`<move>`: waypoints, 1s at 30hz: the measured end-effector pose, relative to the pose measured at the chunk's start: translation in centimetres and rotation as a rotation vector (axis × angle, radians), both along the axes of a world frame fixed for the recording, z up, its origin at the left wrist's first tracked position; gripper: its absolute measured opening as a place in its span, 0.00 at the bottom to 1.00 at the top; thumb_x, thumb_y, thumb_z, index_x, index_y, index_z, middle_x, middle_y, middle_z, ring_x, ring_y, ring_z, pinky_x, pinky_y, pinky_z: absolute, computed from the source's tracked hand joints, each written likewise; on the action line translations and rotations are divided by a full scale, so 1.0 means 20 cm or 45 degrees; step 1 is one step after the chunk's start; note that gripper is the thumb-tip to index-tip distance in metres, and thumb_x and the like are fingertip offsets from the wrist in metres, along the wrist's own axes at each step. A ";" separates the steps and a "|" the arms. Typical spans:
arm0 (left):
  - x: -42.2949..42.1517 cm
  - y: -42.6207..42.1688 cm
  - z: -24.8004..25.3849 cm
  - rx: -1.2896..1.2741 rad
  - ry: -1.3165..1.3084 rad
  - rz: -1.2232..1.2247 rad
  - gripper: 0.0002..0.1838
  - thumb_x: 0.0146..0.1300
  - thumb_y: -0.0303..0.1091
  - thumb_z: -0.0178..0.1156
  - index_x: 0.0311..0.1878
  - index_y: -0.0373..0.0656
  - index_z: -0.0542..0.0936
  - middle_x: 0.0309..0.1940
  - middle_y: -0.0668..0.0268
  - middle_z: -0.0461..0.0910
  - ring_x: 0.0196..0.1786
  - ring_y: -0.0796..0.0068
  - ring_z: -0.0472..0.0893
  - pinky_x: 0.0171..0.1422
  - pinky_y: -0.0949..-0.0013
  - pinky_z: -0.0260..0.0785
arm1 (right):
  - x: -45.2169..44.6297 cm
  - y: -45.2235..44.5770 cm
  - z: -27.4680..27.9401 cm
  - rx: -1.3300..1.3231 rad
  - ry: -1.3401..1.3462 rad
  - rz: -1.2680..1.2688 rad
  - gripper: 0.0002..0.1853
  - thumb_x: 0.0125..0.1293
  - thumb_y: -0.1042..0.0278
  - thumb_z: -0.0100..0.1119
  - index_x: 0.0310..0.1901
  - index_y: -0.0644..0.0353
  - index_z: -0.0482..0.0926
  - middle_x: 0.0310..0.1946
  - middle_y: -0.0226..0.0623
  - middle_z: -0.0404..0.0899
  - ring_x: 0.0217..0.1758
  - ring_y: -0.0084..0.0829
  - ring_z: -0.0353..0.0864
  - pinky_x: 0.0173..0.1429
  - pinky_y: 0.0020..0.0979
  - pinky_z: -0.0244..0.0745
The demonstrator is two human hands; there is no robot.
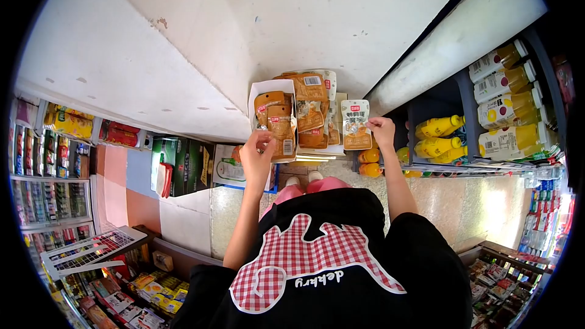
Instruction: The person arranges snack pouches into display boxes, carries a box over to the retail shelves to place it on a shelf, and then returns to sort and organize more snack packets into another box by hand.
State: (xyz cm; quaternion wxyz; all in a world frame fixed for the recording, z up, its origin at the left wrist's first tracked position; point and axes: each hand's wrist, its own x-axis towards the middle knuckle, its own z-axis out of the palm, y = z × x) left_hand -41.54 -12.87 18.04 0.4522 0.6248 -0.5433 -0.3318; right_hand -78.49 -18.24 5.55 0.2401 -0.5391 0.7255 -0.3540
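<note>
My right hand (pixel 382 130) pinches the right edge of a snack packet (pixel 356 127), which hangs upright with its white and brown front facing me. A white open box (pixel 273 87) in front of me holds brown snack packets (pixel 280 123). At the box's left front side is my left hand (pixel 258 147), its fingers curled together close to the packets. Whether those fingers grip the box edge, a packet or nothing is hidden. More brown packets (pixel 309 86) lie piled directly right of the box, some with barcodes showing.
White wall panels (pixel 244 30) rise behind the box. On the right, a dark shelf holds yellow bottles (pixel 440 146) and juice bottles (pixel 509 140). A green carton (pixel 190 167) stands at left on the tiled floor. Goods bins (pixel 152 292) and racks (pixel 52 198) flank me.
</note>
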 end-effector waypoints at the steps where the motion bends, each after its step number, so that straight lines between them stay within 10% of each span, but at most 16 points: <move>1: 0.01 0.01 0.00 0.007 0.001 0.006 0.10 0.59 0.25 0.66 0.44 0.39 0.82 0.31 0.65 0.84 0.30 0.80 0.78 0.34 0.75 0.69 | 0.02 0.00 -0.02 0.014 0.001 -0.007 0.10 0.50 0.70 0.74 0.34 0.63 0.88 0.27 0.43 0.86 0.28 0.32 0.86 0.38 0.29 0.78; 14: 0.02 0.02 -0.08 0.089 -0.192 0.028 0.11 0.59 0.30 0.64 0.44 0.37 0.81 0.31 0.59 0.84 0.29 0.69 0.81 0.37 0.66 0.72 | 0.19 -0.01 -0.13 0.118 -0.209 -0.034 0.11 0.51 0.68 0.74 0.35 0.62 0.88 0.26 0.40 0.87 0.28 0.27 0.85 0.38 0.28 0.77; 30: -0.10 -0.15 -0.23 0.141 -0.745 0.048 0.24 0.58 0.32 0.63 0.58 0.38 0.74 0.51 0.52 0.78 0.52 0.47 0.79 0.52 0.50 0.74 | 0.27 0.06 0.23 0.045 -0.219 0.030 0.23 0.51 0.58 0.78 0.49 0.56 0.86 0.27 0.29 0.83 0.28 0.21 0.77 0.35 0.26 0.72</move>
